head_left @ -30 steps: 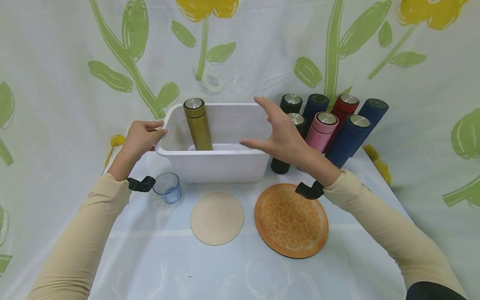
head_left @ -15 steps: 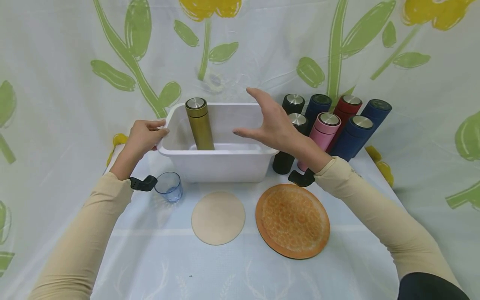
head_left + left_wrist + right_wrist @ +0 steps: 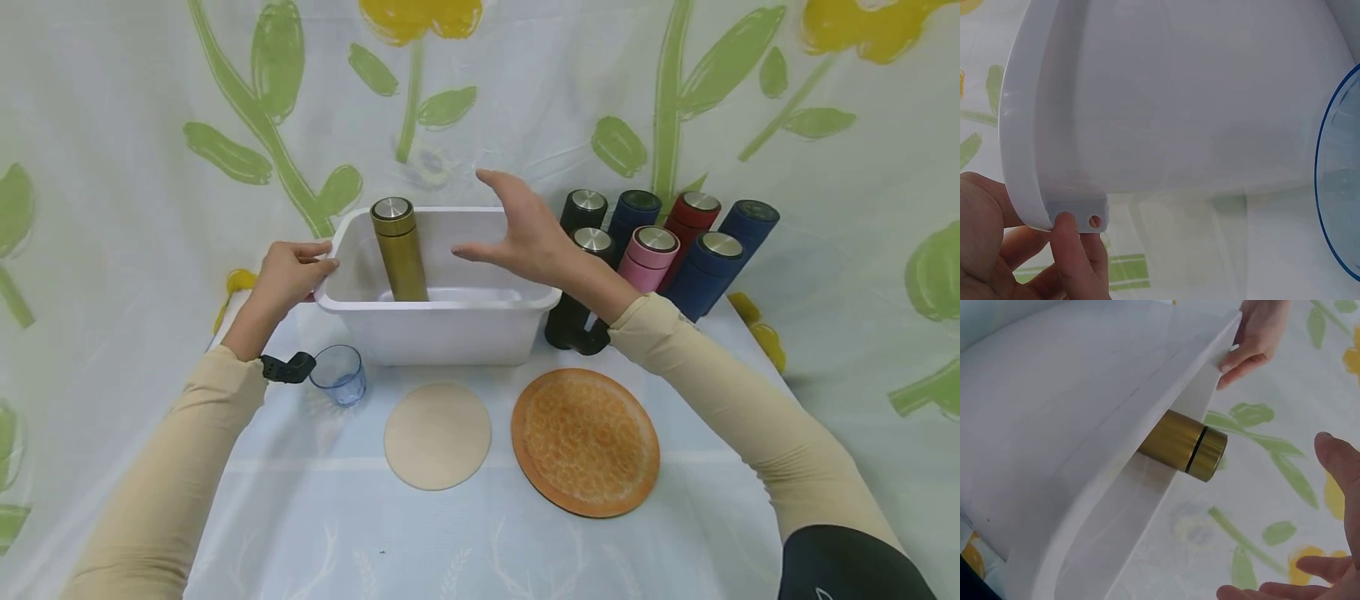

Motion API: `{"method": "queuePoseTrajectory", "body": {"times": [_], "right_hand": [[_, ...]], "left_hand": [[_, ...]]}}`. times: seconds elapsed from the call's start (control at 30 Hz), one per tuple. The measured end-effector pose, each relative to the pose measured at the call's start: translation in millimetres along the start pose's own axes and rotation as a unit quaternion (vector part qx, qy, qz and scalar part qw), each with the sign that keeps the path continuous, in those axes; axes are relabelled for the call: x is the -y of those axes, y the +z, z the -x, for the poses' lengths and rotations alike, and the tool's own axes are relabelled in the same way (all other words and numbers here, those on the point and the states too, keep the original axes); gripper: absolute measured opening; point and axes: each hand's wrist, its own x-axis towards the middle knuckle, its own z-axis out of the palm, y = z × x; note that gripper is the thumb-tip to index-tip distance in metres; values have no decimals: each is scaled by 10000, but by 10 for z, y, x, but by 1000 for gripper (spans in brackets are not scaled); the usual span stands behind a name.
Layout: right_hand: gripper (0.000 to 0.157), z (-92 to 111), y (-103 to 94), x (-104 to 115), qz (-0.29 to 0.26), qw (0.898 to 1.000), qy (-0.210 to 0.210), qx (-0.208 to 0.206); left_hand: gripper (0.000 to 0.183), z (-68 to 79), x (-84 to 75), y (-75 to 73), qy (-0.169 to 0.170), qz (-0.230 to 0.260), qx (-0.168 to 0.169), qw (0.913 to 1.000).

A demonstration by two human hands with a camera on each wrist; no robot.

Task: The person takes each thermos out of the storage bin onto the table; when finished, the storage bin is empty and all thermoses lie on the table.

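A white plastic bin (image 3: 442, 335) stands near the back of the table, with a gold thermos bottle (image 3: 402, 262) upright inside at its left part. My left hand (image 3: 288, 273) grips the bin's left end; in the left wrist view, thumb and fingers pinch a small holed tab (image 3: 1079, 215) under the rim. Over the bin's right part hovers my right hand (image 3: 528, 237), thumb and fingers spread wide and holding nothing. In the right wrist view the gold bottle (image 3: 1179, 444) sticks out above the rim, apart from the right hand.
Right of the bin several thermos bottles stand close together, among them a pink bottle (image 3: 649, 254) and a red bottle (image 3: 692, 218). A blue glass (image 3: 338, 377) sits front left. In front lie a beige round mat (image 3: 437, 437) and a brown round board (image 3: 586, 442).
My right hand has moved left and slightly up, from the bin's right end to over its inside, its fingers staying spread. My left hand has kept its place on the bin.
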Motion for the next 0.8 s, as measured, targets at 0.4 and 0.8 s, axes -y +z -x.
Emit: {"method": "queuePoseTrajectory", "body": {"times": [0.4,0.8], "right_hand": [[100,-256,102,14,84,9985,445,298],[99,-469,240,14,283,9948,772,598]], "left_hand": [[53,-15,34,-10,0,-7,20,10000],[53,-25,30,0,-29,20,40,10000]]}}
